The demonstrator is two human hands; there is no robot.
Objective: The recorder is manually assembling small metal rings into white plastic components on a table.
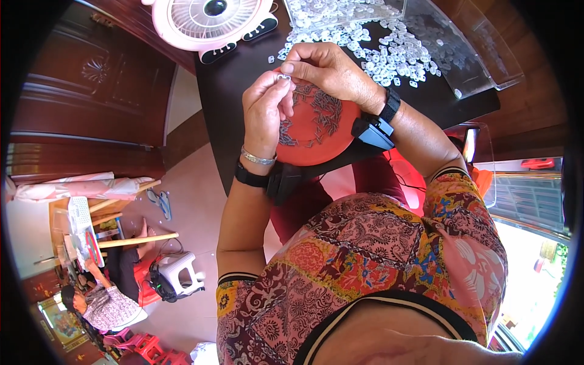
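Over the table's front part, my left hand (265,109) pinches a small clear-white plastic piece with holes (283,77) between thumb and forefinger. Close against it, the thumb and fingers of my right hand (328,72) are pinched together at the piece's edge; whatever they hold is too small to make out. Below both hands lies a round red plate (310,159) with many thin grey metal screws or pins (327,115) scattered on it. Beyond my right hand a loose heap of similar clear-white pieces (389,61) covers the dark tabletop (228,97).
A pink fan (213,21) stands at the back left. Clear plastic bins (468,67) sit at the far right, one tipped toward the heap. On the left another person (112,307) sits near a white stool (182,274) and red stools (149,350).
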